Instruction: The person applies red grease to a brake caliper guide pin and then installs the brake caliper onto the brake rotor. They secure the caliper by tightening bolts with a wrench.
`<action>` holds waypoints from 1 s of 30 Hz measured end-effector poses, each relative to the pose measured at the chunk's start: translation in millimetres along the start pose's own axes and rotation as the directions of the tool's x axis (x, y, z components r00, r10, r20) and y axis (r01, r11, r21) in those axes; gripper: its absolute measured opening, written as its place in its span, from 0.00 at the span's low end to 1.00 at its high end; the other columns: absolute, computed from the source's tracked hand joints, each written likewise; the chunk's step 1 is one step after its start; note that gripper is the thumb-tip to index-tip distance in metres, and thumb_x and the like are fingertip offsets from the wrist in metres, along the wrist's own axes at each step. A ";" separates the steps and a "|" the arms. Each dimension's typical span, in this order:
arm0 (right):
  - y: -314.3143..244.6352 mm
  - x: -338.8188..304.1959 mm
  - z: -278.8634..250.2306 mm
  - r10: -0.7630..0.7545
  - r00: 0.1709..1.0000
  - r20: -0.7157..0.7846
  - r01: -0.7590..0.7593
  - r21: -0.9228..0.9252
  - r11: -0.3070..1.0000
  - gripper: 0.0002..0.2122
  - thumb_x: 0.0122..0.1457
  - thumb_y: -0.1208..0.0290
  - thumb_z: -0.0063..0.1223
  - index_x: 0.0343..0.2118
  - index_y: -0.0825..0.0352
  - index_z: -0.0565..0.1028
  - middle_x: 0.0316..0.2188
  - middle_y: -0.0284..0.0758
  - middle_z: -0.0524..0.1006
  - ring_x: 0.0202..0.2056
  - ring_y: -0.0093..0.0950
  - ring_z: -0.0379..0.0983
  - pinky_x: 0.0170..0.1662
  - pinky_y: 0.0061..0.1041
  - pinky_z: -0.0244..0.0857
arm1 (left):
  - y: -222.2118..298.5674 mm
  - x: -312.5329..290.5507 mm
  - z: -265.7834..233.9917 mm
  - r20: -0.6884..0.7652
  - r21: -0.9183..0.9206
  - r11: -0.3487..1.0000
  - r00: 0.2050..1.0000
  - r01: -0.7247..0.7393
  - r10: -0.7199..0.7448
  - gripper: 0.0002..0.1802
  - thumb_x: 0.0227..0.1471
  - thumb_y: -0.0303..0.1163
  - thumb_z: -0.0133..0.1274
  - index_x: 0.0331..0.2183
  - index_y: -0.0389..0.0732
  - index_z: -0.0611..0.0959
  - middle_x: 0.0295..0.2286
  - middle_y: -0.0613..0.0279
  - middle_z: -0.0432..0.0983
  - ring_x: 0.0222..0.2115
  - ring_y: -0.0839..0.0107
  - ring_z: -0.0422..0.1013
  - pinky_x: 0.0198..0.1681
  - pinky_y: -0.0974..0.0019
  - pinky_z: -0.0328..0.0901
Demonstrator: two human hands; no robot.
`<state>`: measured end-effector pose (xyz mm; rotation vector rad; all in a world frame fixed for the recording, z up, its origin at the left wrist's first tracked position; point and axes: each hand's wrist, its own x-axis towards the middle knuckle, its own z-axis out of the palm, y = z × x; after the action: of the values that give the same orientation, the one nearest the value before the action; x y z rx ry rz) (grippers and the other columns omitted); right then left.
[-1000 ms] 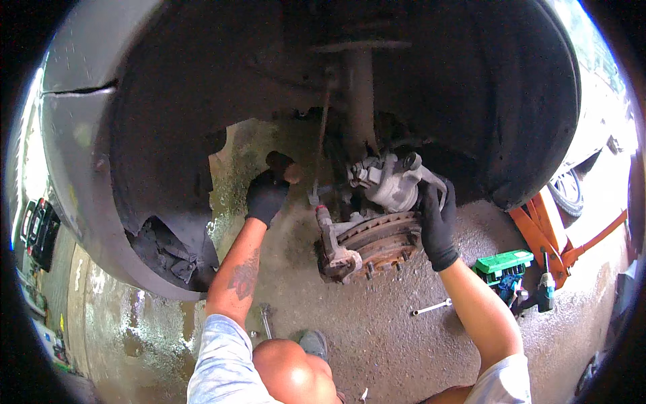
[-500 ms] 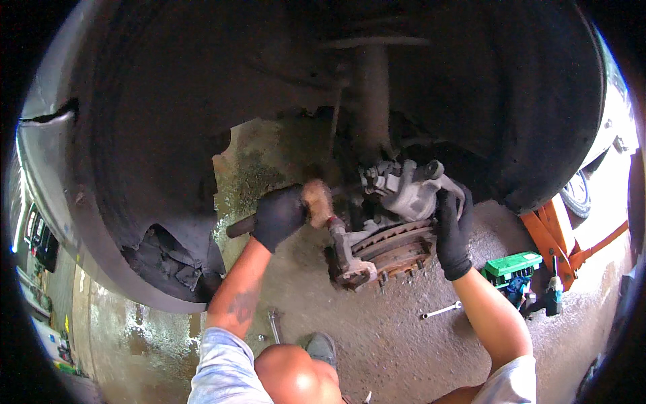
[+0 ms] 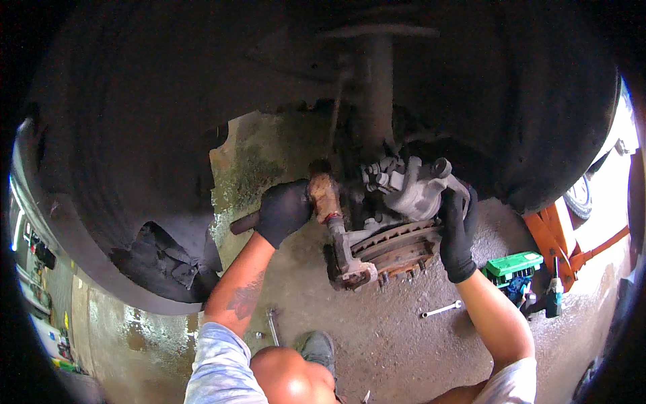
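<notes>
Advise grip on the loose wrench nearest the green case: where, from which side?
Probably mid-shank, pinched across its width from above: the wrench lies flat on the floor, long and narrow. Favour its left end; in view, the right forearm passes close to the other.

Left hand, right hand: black-gloved to wrist. Dark tattoo, petal-like, on left forearm, up-left of knee. Short sleeves either side of knee: left sleeve pale, blue-grey mottled; right sleeve whitish. Shoe grey, just above-right of knee.
</notes>
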<state>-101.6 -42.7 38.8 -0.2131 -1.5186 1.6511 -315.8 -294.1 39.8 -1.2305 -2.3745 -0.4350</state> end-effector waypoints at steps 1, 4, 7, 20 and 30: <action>-0.5 0.6 1.1 0.003 1.000 0.007 -0.003 0.023 1.000 0.16 0.64 0.65 0.44 0.50 0.68 0.64 0.46 0.37 0.68 0.48 0.25 0.64 0.53 0.26 0.58 | -13.9 -2.5 8.2 -0.024 0.025 0.999 0.999 -0.034 0.035 0.07 0.42 0.35 0.54 0.27 0.45 0.80 0.23 0.55 0.77 0.24 0.53 0.74 0.28 0.54 0.68; -2.3 2.2 0.8 -0.050 0.998 0.029 0.053 -0.093 0.994 0.16 0.64 0.65 0.44 0.50 0.69 0.64 0.46 0.37 0.68 0.48 0.25 0.64 0.53 0.26 0.58 | -35.9 5.6 -5.8 0.015 0.212 0.977 0.999 0.031 -0.035 0.07 0.43 0.36 0.54 0.28 0.45 0.80 0.24 0.55 0.77 0.25 0.54 0.74 0.28 0.55 0.68; -6.9 -0.5 9.4 -0.051 0.997 0.050 0.055 -0.078 0.995 0.16 0.63 0.66 0.44 0.50 0.69 0.65 0.47 0.37 0.68 0.48 0.26 0.64 0.53 0.26 0.58 | -43.1 10.1 -6.6 -0.072 0.223 0.975 0.997 0.014 0.002 0.08 0.43 0.36 0.54 0.29 0.45 0.80 0.25 0.53 0.77 0.26 0.53 0.74 0.29 0.55 0.68; -2.1 -0.7 3.3 -0.072 0.997 0.025 0.074 -0.104 0.992 0.16 0.63 0.67 0.44 0.51 0.69 0.63 0.46 0.37 0.69 0.48 0.26 0.65 0.53 0.27 0.58 | 1.5 -11.5 -9.6 -0.102 -0.104 0.993 0.993 0.051 -0.061 0.07 0.39 0.35 0.59 0.26 0.45 0.80 0.22 0.54 0.76 0.24 0.52 0.74 0.27 0.57 0.68; -5.4 -1.9 12.4 -0.113 0.993 0.016 0.114 -0.119 0.986 0.15 0.63 0.67 0.45 0.49 0.69 0.65 0.43 0.37 0.70 0.45 0.25 0.66 0.50 0.25 0.60 | -67.0 -11.2 28.4 -0.138 0.130 0.989 0.989 0.075 -0.057 0.08 0.40 0.34 0.58 0.27 0.45 0.80 0.22 0.52 0.75 0.25 0.52 0.73 0.27 0.56 0.67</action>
<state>-105.8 -53.6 45.8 -0.1805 -1.6084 1.4751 -371.9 -326.1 4.4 -1.0326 -2.2949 -0.3597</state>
